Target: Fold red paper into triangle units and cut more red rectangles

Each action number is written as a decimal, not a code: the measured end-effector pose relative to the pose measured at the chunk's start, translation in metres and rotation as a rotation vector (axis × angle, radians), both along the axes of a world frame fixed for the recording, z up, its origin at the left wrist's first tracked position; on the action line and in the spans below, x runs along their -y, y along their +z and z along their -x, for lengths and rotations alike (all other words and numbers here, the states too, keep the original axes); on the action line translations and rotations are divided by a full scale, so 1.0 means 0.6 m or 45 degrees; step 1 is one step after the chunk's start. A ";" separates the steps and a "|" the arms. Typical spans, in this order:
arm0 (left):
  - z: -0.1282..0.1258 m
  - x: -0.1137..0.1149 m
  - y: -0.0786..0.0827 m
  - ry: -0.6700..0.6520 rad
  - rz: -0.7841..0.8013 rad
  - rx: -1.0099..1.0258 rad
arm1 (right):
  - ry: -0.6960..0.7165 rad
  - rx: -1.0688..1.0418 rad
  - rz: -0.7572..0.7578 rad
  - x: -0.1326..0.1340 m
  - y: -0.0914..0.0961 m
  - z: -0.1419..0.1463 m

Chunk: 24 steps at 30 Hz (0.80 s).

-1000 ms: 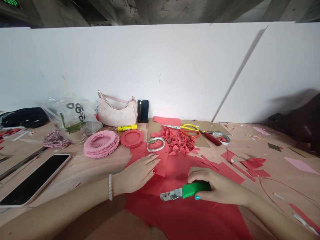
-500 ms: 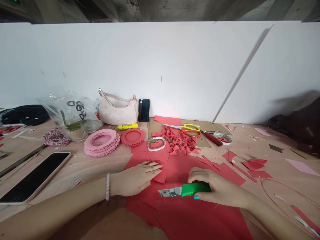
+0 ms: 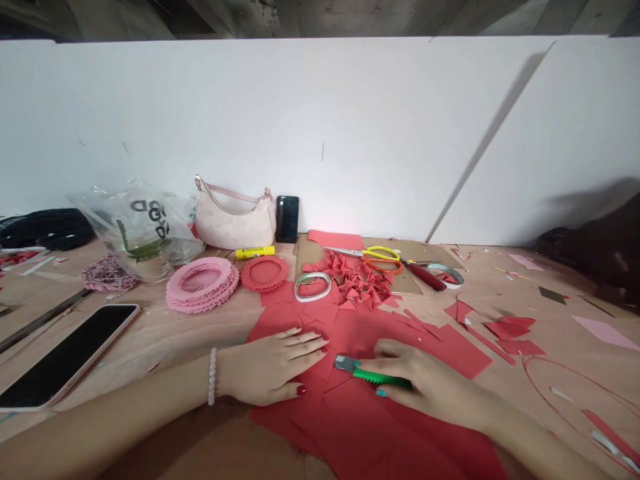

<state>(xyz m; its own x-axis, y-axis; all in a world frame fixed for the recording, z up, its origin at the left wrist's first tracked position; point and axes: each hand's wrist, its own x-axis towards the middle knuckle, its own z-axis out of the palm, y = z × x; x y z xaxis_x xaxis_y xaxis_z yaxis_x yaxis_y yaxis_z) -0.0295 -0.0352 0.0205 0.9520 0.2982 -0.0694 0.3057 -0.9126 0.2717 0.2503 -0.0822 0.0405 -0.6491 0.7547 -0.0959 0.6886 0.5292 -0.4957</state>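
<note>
Sheets of red paper (image 3: 360,423) lie overlapping on the wooden table in front of me. My left hand (image 3: 275,365) rests flat on the red paper with its fingers stretched out and slightly spread. A pale bead bracelet circles that wrist. In my right hand (image 3: 407,373) is a green utility knife (image 3: 375,378), pinched between thumb and fingers. Its blade points left, close to the fingertips of my left hand, low over the paper. I cannot tell whether the tip touches. Beyond my hands sits a pile of small folded red paper pieces (image 3: 363,280).
Around the pile are scissors (image 3: 383,257), a red-handled tool (image 3: 425,275) and tape rolls (image 3: 313,287). Pink scalloped rings (image 3: 203,285), red rings (image 3: 264,273), a glue stick (image 3: 255,253), a handbag (image 3: 235,223) and a phone (image 3: 67,353) stand leftward. Paper scraps (image 3: 507,328) lie right.
The knife has moved up and slightly right, and its blade now looks shorter. My right index finger has stretched along it. My left hand's thumb has spread out below its fingers.
</note>
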 end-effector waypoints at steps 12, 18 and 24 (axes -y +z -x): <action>0.002 -0.005 0.003 -0.035 0.023 0.008 | -0.024 0.052 -0.038 -0.008 -0.002 -0.017; 0.006 -0.027 0.018 -0.172 0.116 0.011 | 0.000 0.072 -0.075 0.004 -0.003 -0.010; -0.005 0.016 -0.001 0.092 -0.008 -0.023 | -0.001 0.032 -0.106 0.018 -0.006 0.003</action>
